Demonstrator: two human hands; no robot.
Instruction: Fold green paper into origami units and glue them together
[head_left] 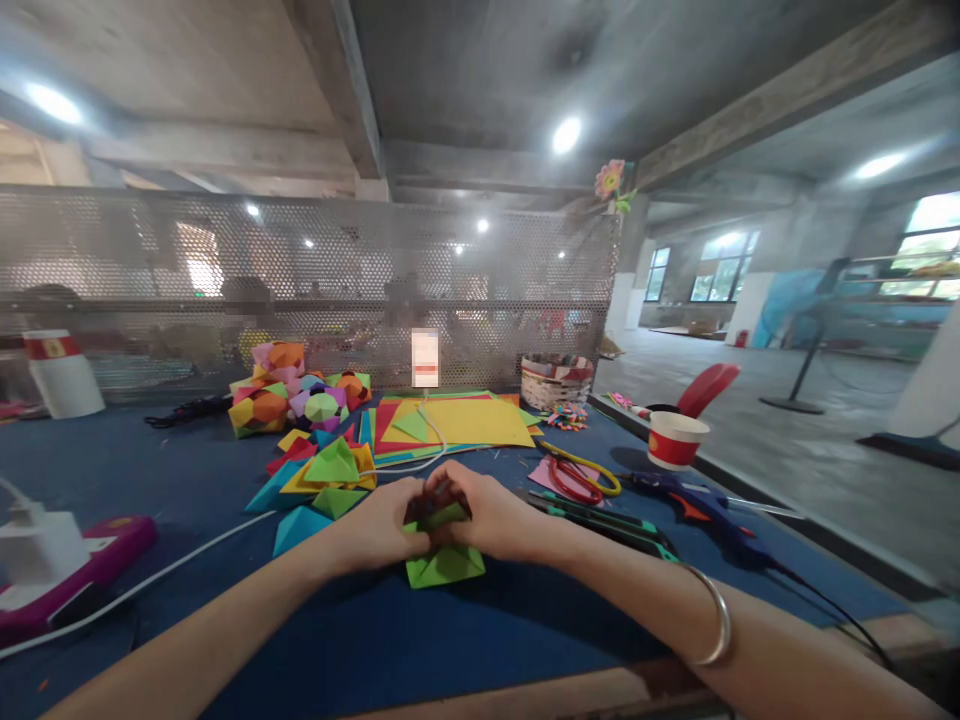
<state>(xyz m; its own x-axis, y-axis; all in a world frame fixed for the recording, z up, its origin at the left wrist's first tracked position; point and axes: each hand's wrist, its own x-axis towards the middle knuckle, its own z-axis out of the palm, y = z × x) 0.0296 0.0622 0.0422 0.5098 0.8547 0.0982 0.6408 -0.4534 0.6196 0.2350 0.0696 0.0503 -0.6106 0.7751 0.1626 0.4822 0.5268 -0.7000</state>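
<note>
Between my two hands is a green folded paper [447, 568], low over the blue table [360, 640]. My left hand [390, 520] has its fingers closed on the paper's left side. On the other side my right hand [487, 510] grips it too, its fingers curled over the top. Creases run across the paper's front face; its far part is hidden by my fingers. Just left of my hands lie several folded paper pieces [334, 462] in green, yellow, red and blue.
Flat coloured sheets [480, 422] lie ahead, near a phone [425, 358] with a white cable. Paper balls [281, 390] are piled left. Scissors [581, 478], a cutter [607, 522], a glue gun [697, 500] and a paper cup [675, 440] are right. A power strip [112, 555] sits far left.
</note>
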